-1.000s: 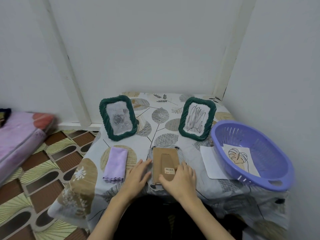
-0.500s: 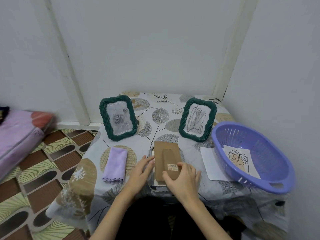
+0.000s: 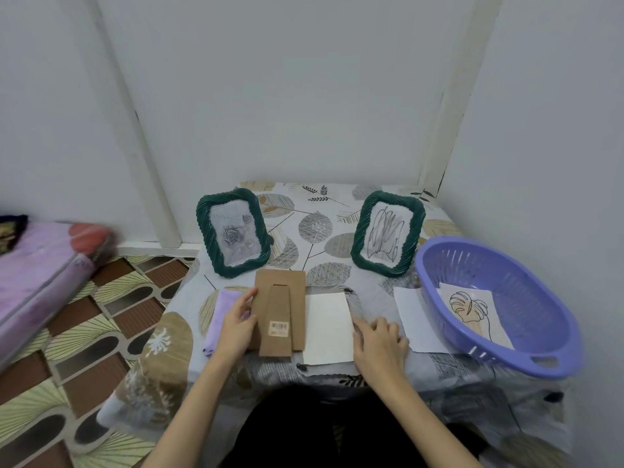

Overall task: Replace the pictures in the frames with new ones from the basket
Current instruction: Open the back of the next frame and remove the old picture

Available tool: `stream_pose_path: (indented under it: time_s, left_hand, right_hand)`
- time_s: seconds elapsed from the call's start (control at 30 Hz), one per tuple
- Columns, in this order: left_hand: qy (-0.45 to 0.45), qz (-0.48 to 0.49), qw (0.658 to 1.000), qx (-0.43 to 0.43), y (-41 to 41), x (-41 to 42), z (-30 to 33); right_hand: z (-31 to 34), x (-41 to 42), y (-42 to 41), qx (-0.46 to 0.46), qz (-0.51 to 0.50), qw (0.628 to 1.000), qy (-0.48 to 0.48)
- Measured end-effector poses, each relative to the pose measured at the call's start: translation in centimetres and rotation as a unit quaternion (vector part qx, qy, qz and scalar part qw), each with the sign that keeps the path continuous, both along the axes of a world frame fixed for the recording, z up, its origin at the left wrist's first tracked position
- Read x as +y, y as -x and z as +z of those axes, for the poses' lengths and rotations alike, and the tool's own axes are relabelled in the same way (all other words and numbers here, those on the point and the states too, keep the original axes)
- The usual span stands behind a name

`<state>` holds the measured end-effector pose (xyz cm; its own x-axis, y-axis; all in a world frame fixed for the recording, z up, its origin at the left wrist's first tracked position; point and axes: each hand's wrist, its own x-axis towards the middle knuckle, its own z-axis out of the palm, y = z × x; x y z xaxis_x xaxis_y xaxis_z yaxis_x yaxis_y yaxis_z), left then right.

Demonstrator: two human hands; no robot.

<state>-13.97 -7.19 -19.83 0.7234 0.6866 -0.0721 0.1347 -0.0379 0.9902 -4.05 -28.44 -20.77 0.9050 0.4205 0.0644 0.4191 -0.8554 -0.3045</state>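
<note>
Here we had the brown cardboard backing off its frame and shifted toward the left, our left hand gripping its left edge with the thumb on top, presumably to keep it out of the way while the contents were dealt with. Just right of it lay a white sheet, blank side up, which we took to be the old picture still resting in the face-down frame; only small dark bits of that frame showed at the sheet's corners. Our right hand rested at the sheet's right edge with fingers loosely extended, holding nothing, likely about to lift it out.

The new pictures waited in the purple basket at the right of the table, a leaf drawing lying inside it. Another white paper lay flat between the sheet and the basket, partly tucked under the rim. Two green frames stood upright at the far side: the rose frame on the left and the scribble frame on the right. A lilac cloth lay under our left hand.

Half a second earlier, the backing had sat squarely over the frame with both hands on it; now it had slid left, the white sheet was exposed, and the right hand had left the cardboard.
</note>
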Motion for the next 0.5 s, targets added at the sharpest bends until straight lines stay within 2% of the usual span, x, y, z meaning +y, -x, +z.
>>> stream_pose_path:
  time_s: [0.13, 0.33, 0.5]
  left_hand:
    - [-0.001, -0.001, 0.999, 0.049, -0.1, 0.8, 0.0]
    - [-0.154, -0.011, 0.975, 0.159, -0.1, 2.4, -1.2]
    - [-0.293, -0.050, 0.924, 0.241, -1.3, 1.1, -1.8]
  right_hand:
    - [0.1, -0.2, -0.6, 0.000, 0.005, 0.999, 0.035]
    - [0.0, -1.5, -1.2, 0.001, -0.026, 0.999, 0.042]
    - [0.2, -1.4, -0.9, 0.024, -0.032, 0.999, 0.013]
